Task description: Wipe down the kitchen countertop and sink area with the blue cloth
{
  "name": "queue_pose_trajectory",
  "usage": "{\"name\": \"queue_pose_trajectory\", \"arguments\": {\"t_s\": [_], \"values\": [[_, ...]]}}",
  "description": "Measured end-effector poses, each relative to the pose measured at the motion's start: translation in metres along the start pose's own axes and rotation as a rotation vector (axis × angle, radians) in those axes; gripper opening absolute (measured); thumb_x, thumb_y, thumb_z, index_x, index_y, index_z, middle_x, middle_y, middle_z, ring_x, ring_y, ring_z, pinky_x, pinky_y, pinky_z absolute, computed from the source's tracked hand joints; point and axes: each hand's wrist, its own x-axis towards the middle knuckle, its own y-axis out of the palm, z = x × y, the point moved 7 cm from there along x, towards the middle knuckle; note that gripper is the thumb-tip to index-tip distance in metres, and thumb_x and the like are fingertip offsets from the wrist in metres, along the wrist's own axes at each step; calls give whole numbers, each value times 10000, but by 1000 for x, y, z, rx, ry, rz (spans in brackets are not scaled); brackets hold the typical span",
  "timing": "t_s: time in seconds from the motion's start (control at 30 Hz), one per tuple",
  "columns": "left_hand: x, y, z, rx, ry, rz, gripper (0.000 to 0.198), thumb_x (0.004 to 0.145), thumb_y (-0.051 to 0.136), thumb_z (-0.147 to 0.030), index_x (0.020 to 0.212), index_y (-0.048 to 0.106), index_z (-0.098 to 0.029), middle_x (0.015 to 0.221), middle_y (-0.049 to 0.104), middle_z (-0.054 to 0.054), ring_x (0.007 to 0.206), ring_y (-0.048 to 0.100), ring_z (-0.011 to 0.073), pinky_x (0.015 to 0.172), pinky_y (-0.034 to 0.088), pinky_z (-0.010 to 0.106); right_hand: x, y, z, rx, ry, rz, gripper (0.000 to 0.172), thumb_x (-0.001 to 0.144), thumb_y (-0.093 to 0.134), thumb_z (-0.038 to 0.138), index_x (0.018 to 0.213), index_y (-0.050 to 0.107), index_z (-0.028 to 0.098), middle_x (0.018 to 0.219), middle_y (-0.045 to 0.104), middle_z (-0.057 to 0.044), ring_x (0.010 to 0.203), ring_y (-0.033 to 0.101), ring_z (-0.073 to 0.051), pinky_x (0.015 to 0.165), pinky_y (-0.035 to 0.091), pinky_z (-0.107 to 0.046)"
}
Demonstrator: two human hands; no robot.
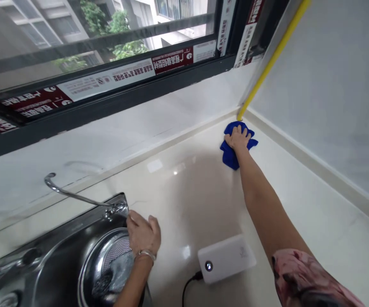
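My right hand [239, 137] presses a crumpled blue cloth [231, 158] onto the pale countertop [184, 187], near the back corner. Its fingers lie apart over the cloth, which bunches out around them. At the lower left, my left hand [143, 233] rests at the corner of a dark metal sink [59, 256], close to the base of the chrome faucet [76, 196]. Its thumb stands apart from the other fingers, which are partly hidden at the rim. A bracelet [146, 254] circles that wrist. No loose object shows in the left hand.
A white power bank [226, 258] with a black cable [189, 283] lies on the counter between my arms. Inside the sink sits a round strainer basket [116, 251]. A yellow pipe [270, 64] rises at the corner. Behind runs a dark window frame [108, 100] with printed tape.
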Motion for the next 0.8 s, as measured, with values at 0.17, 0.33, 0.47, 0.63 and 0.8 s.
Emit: {"name": "queue_pose_trajectory", "arguments": {"t_s": [0.17,0.33,0.47,0.63,0.8], "values": [[-1,1,3,26,12,-30,811,989,296,-437,1537,247,159,1466,375,395,1374,434,470,1117,427,564,-18,12,93,19,-146,-36,645,947,392,402,1458,470,16,1586,376,-276,1443,273,-518,1114,217,-751],[0,1,0,26,45,-65,806,981,310,-415,1522,250,180,1449,383,397,1386,418,457,1137,408,554,-77,2,153,152,-326,-49,645,934,387,362,1466,462,4,1545,429,-308,1407,324,-514,1108,205,-774],[0,0,-2,9,27,-75,802,966,345,-400,1519,264,175,1446,389,397,1385,416,460,1134,408,563,-134,-5,196,212,-524,8,606,919,458,313,1467,487,56,1573,446,-243,1413,355,-455,1161,214,-694],[-2,-2,-3,-1,3,-76,803,974,334,-410,1524,265,171,1450,388,388,1382,414,474,1137,404,567,-227,0,267,256,-987,206,491,920,532,264,1397,586,162,1549,523,-124,1413,423,-334,1171,297,-547],[-3,-2,-2,-23,-6,-76,783,975,344,-395,1524,280,161,1451,387,386,1400,394,470,1133,405,577,-230,-3,268,578,-886,169,391,936,543,284,1303,651,200,1356,676,-102,1257,597,-259,1108,438,-428]]}}
